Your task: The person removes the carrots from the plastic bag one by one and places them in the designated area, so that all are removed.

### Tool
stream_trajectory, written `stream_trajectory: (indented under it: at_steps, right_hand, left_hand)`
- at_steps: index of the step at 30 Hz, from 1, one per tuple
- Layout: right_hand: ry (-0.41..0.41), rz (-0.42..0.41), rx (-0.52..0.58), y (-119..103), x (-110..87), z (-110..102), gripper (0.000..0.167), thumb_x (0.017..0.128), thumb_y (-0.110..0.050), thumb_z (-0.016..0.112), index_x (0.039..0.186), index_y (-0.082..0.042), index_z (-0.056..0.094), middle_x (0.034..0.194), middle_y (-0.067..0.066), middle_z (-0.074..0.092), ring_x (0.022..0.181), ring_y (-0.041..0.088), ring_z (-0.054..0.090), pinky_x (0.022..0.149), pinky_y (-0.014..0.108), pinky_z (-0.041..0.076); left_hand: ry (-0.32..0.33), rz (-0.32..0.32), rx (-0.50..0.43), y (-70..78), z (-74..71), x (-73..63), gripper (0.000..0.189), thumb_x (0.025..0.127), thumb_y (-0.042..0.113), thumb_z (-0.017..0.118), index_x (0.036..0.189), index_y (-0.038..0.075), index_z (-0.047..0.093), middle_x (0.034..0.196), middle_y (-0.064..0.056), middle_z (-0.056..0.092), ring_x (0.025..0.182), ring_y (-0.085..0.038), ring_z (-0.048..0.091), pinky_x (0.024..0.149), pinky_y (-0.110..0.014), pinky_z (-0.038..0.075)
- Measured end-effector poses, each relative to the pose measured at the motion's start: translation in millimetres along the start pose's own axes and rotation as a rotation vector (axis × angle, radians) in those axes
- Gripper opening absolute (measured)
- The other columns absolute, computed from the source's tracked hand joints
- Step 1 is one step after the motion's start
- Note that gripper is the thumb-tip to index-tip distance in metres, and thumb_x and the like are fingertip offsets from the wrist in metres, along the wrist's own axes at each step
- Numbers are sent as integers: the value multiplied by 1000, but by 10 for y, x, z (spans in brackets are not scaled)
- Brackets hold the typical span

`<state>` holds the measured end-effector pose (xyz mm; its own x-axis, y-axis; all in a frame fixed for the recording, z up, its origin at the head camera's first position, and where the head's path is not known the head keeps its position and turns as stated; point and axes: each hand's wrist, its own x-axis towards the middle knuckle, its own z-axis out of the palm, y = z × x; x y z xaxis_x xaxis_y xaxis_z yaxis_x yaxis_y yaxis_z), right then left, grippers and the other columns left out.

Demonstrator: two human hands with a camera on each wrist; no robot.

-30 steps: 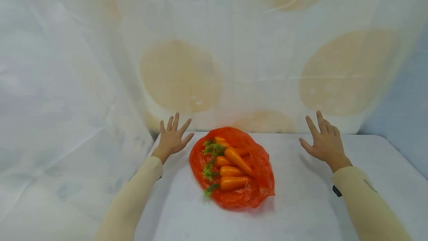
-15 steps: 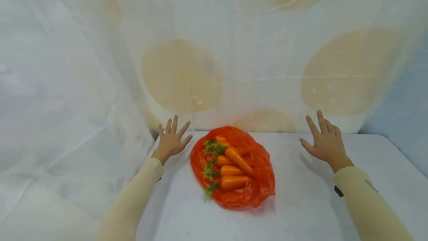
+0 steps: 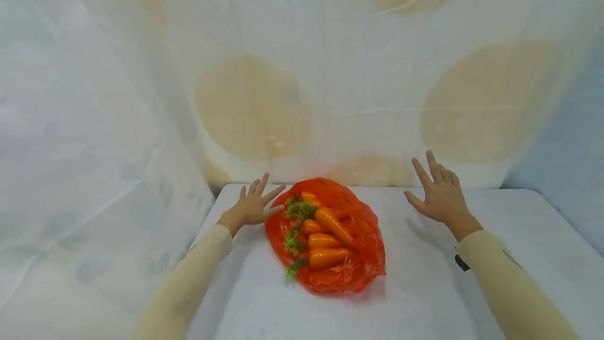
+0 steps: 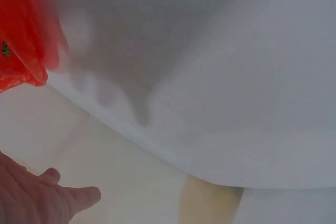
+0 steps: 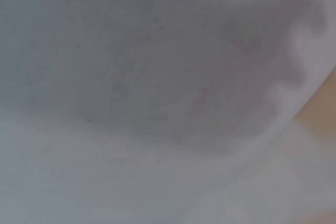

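Several orange carrots (image 3: 327, 258) with green leafy tops (image 3: 293, 240) lie on or in a crumpled red plastic bag (image 3: 373, 245) in the middle of the table. My left hand (image 3: 252, 206) is spread at the bag's upper left, its thumb overlapping the bag's edge in the head view; whether it touches the bag I cannot tell. In the left wrist view part of the left hand (image 4: 31, 195) shows low in the corner, apart from the bag (image 4: 23, 35). Off to the bag's right, my right hand (image 3: 441, 195) hovers above the table, fingers extended, holding nothing.
The white table (image 3: 424, 298) ends at a back edge just beyond the bag. A pale curtain (image 3: 363, 77) with tan round patches hangs behind it, and another pale sheet (image 3: 85, 172) hangs along the left side.
The left hand has moved right, toward the bag's edge. The right hand has shifted a little left, toward the bag. The carrots and bag stay in place on the table.
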<state>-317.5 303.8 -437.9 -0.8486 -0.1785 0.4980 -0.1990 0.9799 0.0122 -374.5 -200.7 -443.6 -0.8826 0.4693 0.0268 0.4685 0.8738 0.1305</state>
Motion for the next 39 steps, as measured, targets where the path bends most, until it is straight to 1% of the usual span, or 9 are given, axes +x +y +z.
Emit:
stream_trajectory:
  at_steps: [3, 7, 10, 12, 19, 25, 31, 35, 39]
  right_hand:
    - [21, -21, 8, -52, 63, -32, 96, 85, -46, 65, 160, -19, 10, 166, 19, 0, 135, 48, 34, 106, 70, 29]
    - [33, -58, 30, -181, 124, -38, 96, 85, -48, 65, 160, -20, 12, 166, 18, 2, 134, 48, 36, 107, 70, 31]
    - [45, -85, 53, -280, 156, -26, 96, 84, -48, 66, 160, -20, 13, 166, 18, 3, 134, 48, 38, 107, 69, 32]
    - [68, -112, 75, -341, 178, -24, 95, 83, -46, 66, 160, -20, 15, 166, 18, 6, 133, 48, 39, 106, 69, 34]
    - [146, -228, 164, -571, 327, -27, 93, 81, -42, 67, 159, -19, 21, 166, 16, 9, 133, 46, 40, 105, 67, 36]
    - [113, -276, 187, -753, 395, -44, 94, 82, -44, 67, 159, -20, 19, 167, 14, 9, 137, 45, 37, 108, 66, 34]
    - [65, -355, 183, -903, 455, -55, 90, 85, -46, 65, 158, -17, 21, 167, 13, 6, 142, 41, 33, 110, 62, 35]
    - [57, -367, 181, -966, 499, -87, 90, 85, -48, 64, 158, -17, 22, 167, 14, 9, 142, 40, 33, 109, 60, 37]
    - [4, -378, 199, -1039, 463, -69, 89, 87, -51, 61, 159, -19, 18, 167, 13, 6, 142, 41, 35, 109, 61, 38]
  left_hand:
    - [-85, 19, -53, 14, 51, 20, 73, 94, 67, 46, 157, 40, 20, 167, -15, -7, 151, -44, 13, 113, -74, 10]
    - [-167, 18, -80, -28, 115, 21, 82, 87, 73, 52, 156, 43, 20, 167, -15, -1, 149, -44, 19, 115, -68, 19]
    - [-207, 2, -122, -62, 153, 18, 85, 84, 74, 57, 156, 43, 22, 167, -16, 3, 148, -46, 20, 113, -68, 25]
    - [-225, -20, -166, -77, 169, 14, 87, 83, 73, 59, 156, 42, 22, 166, -17, 5, 148, -47, 19, 113, -69, 23]
    - [-280, -102, -159, -123, 219, -11, 90, 83, 72, 60, 157, 36, 23, 165, -20, 9, 150, -44, 16, 115, -69, 14]
    - [-297, -128, -128, -125, 263, -29, 96, 79, 76, 61, 157, 31, 26, 165, -21, 8, 150, -47, 10, 115, -71, 9]
    - [-315, -163, -104, -110, 259, -53, 94, 77, 76, 63, 155, 37, 29, 166, -18, 5, 151, -45, 6, 116, -69, 8]
    - [-307, -155, -95, -87, 256, -11, 93, 77, 76, 63, 155, 39, 28, 167, -16, 5, 152, -44, 6, 117, -69, 9]
    - [-330, -172, -106, -52, 277, 4, 95, 76, 76, 64, 155, 38, 28, 167, -16, 6, 151, -44, 6, 117, -69, 9]
